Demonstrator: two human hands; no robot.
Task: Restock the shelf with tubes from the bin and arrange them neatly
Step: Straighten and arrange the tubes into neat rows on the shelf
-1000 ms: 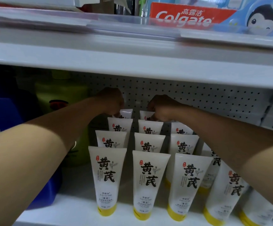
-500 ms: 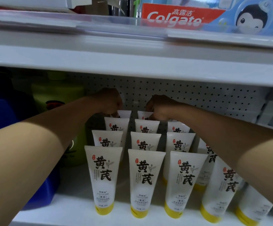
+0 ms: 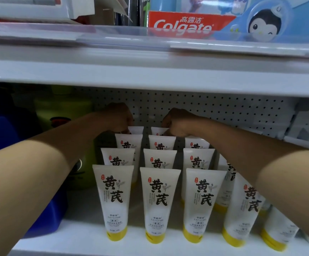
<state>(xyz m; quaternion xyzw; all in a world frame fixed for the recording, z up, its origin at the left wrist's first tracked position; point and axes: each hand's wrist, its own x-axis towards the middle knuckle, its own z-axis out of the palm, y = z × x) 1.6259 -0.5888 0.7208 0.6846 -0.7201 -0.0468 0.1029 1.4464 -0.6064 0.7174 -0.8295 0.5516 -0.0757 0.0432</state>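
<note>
Tubes (image 3: pixel 159 204) upright in rows; left hand (image 3: pixel 119 117), right hand (image 3: pixel 176 121) fingers pinching rearmost tube tops

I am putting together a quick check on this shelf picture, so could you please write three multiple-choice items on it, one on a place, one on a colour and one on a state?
1. Where are both hands?
A. at the front row of tubes
B. at the rearmost tubes, by the pegboard
C. on the upper shelf

2. What colour are the tube caps?
A. yellow
B. red
C. black

3. How do the front-row tubes stand?
A. lying flat
B. stacked in a pile
C. upright on their caps

Answers:
1 B, the left hand and right hand reach the rearmost tubes by the pegboard.
2 A, each cap is yellow.
3 C, the front-row tubes stand cap down.
</note>
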